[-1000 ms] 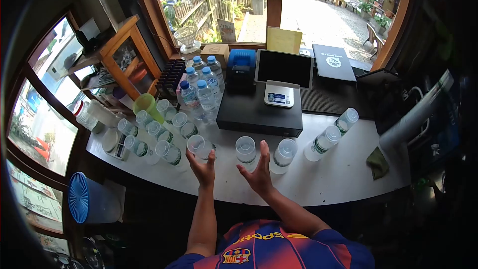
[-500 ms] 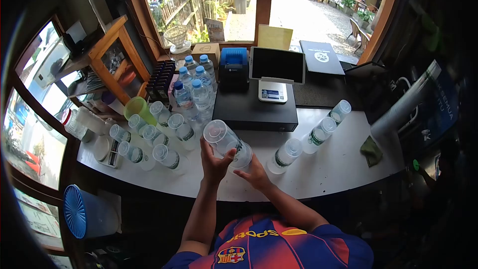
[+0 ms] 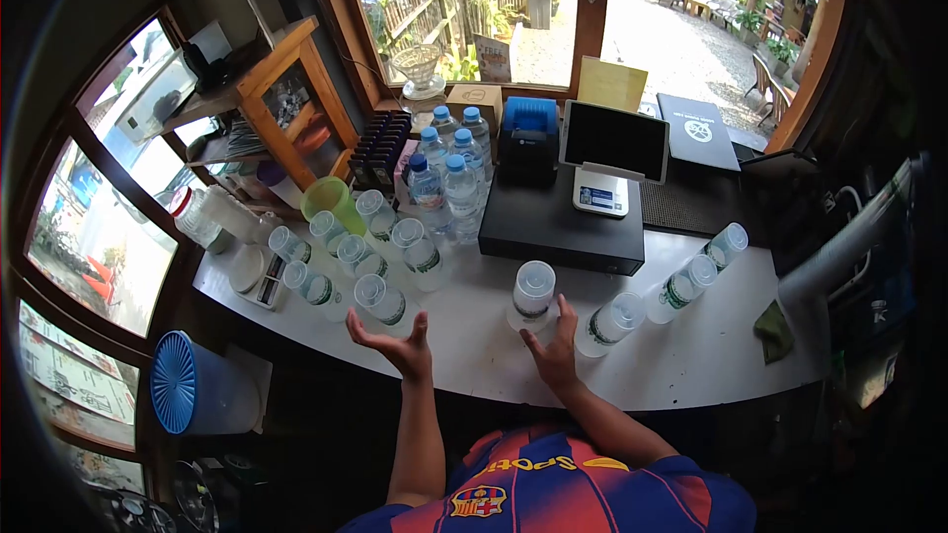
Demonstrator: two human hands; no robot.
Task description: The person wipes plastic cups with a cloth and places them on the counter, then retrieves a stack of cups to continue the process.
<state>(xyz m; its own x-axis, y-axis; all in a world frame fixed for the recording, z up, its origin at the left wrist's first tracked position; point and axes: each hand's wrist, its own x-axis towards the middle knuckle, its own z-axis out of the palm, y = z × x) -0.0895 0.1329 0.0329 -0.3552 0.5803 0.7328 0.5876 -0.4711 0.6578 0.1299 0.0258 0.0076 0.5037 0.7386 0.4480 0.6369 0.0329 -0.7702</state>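
My left hand (image 3: 400, 343) is raised with fingers apart and holds nothing, just in front of the nearest cup (image 3: 380, 300) of the left group. An upside-down clear plastic cup with a green print (image 3: 533, 288) stands on the white counter (image 3: 474, 355). Beside its right side is my right hand (image 3: 555, 343), thumb and fingers spread, near the cup's lower edge; whether it touches is unclear. To the right of that hand stands another cup (image 3: 613, 321), with two more behind it (image 3: 681, 286), (image 3: 726, 245). Several similar cups cluster at the left.
Water bottles (image 3: 461, 188) and a green container (image 3: 331, 202) stand behind the left cups. A black box (image 3: 558, 222) carries a tablet (image 3: 614, 141) and a blue-topped printer (image 3: 529, 133). A scale (image 3: 265, 286) lies at the left and a green cloth (image 3: 773, 331) at the right.
The cup that was tilted between both hands now stands upside down on the counter. My left hand has let go and moved left; my right hand has opened beside the cup. The view has shifted.
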